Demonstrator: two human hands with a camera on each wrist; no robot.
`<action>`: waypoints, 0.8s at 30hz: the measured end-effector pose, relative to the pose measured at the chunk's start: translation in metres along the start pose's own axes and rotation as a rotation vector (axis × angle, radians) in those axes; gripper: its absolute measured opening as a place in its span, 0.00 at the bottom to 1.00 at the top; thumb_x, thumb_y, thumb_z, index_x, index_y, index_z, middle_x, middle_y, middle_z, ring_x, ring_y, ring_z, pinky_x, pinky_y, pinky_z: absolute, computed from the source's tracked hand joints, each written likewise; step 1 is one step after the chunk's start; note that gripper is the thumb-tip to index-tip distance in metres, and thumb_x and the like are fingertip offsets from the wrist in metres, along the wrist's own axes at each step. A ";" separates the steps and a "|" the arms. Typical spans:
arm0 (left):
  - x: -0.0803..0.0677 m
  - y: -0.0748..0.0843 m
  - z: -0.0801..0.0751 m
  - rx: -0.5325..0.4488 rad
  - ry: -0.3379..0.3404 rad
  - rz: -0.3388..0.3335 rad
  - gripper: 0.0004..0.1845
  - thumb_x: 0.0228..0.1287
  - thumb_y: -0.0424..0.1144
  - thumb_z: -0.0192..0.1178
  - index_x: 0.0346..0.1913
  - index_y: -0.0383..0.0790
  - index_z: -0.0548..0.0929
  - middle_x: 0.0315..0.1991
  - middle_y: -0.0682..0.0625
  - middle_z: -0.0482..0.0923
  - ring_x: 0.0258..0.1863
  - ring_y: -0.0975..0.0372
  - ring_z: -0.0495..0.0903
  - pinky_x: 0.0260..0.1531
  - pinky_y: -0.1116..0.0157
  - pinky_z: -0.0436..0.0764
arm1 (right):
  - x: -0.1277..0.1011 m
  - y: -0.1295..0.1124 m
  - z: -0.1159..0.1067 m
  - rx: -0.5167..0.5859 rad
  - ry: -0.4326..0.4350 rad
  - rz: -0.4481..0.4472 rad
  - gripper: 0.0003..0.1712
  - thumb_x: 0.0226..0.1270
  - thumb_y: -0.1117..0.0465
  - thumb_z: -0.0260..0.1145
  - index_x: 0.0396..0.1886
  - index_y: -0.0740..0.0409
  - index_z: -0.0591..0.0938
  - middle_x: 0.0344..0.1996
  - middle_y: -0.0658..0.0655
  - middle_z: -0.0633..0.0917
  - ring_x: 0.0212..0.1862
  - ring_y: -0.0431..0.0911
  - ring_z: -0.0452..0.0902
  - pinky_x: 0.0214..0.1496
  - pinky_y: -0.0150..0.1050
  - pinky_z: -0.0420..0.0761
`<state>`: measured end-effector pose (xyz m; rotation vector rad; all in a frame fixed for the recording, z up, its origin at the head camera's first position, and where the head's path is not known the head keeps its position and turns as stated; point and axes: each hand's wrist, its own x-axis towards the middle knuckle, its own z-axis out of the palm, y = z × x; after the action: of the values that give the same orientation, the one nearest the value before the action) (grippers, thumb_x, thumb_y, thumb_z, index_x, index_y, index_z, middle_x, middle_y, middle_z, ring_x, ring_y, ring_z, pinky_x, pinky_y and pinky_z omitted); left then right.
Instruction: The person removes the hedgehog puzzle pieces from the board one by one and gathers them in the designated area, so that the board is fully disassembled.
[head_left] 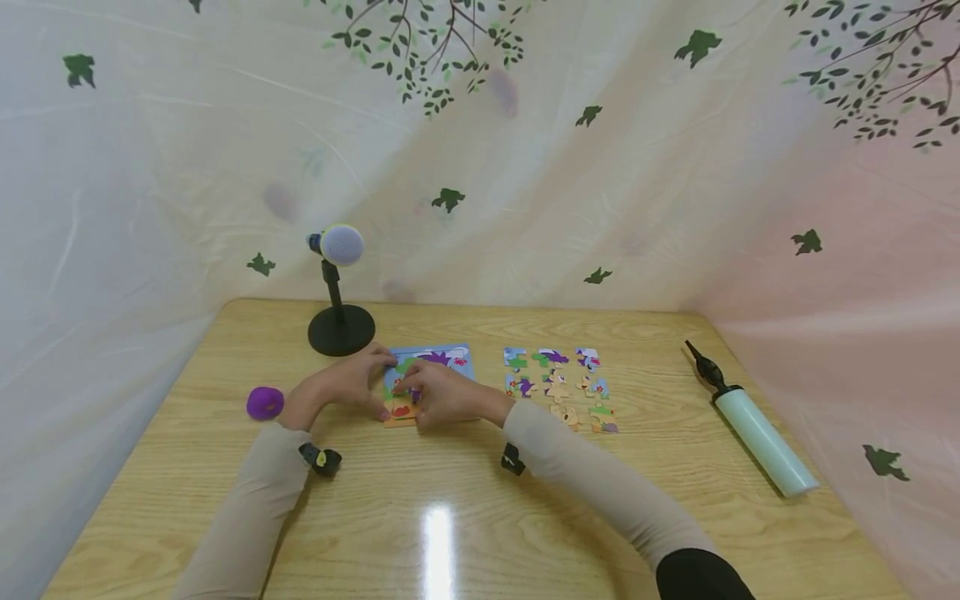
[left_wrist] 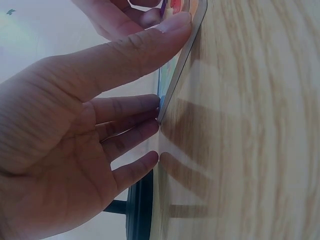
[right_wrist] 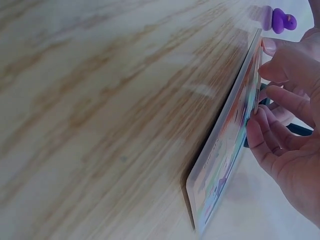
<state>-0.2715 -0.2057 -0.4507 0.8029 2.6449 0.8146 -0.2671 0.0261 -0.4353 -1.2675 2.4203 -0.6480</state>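
A puzzle board [head_left: 450, 351] with a blue and orange picture lies on the table in front of me. My left hand [head_left: 341, 385] is at its left side, the thumb resting on the near left corner. In the left wrist view, the fairly straight fingers [left_wrist: 131, 142] reach the board's edge. Over the board's left part, my right hand [head_left: 450, 395] pinches a puzzle piece [right_wrist: 257, 97] low against the board's surface; its picture is mostly hidden by the fingers. To the right, several loose puzzle pieces [head_left: 557, 386] lie in spaced rows.
A purple toy duck [right_wrist: 282, 21] sits left of my left hand. Behind it stands a black round-based stand [head_left: 341, 331] with a pale round head [head_left: 342, 245]. A pale green hand pump [head_left: 765, 442] lies at the right. A printed curtain [head_left: 525, 242] hangs behind the table.
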 end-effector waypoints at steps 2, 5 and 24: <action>0.000 0.001 0.000 0.000 -0.001 -0.005 0.49 0.44 0.46 0.82 0.68 0.25 0.72 0.66 0.32 0.66 0.69 0.38 0.66 0.71 0.41 0.67 | -0.001 0.001 0.000 0.008 -0.002 0.002 0.33 0.56 0.70 0.74 0.64 0.61 0.81 0.58 0.59 0.78 0.49 0.47 0.79 0.46 0.25 0.79; -0.001 0.001 0.000 0.000 0.001 -0.005 0.49 0.44 0.46 0.82 0.68 0.26 0.72 0.66 0.32 0.66 0.69 0.38 0.66 0.71 0.41 0.68 | -0.002 0.004 0.000 0.011 -0.003 -0.005 0.33 0.56 0.69 0.74 0.65 0.60 0.81 0.59 0.60 0.78 0.47 0.46 0.80 0.45 0.25 0.80; -0.001 0.003 -0.001 0.004 0.000 -0.012 0.48 0.45 0.45 0.82 0.68 0.27 0.72 0.67 0.32 0.66 0.68 0.39 0.66 0.71 0.39 0.66 | -0.042 0.026 -0.012 0.038 0.047 0.052 0.33 0.57 0.65 0.75 0.66 0.57 0.80 0.62 0.60 0.77 0.52 0.47 0.77 0.45 0.29 0.82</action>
<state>-0.2699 -0.2046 -0.4478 0.7871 2.6495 0.8069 -0.2669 0.0767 -0.4359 -1.1837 2.4574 -0.7136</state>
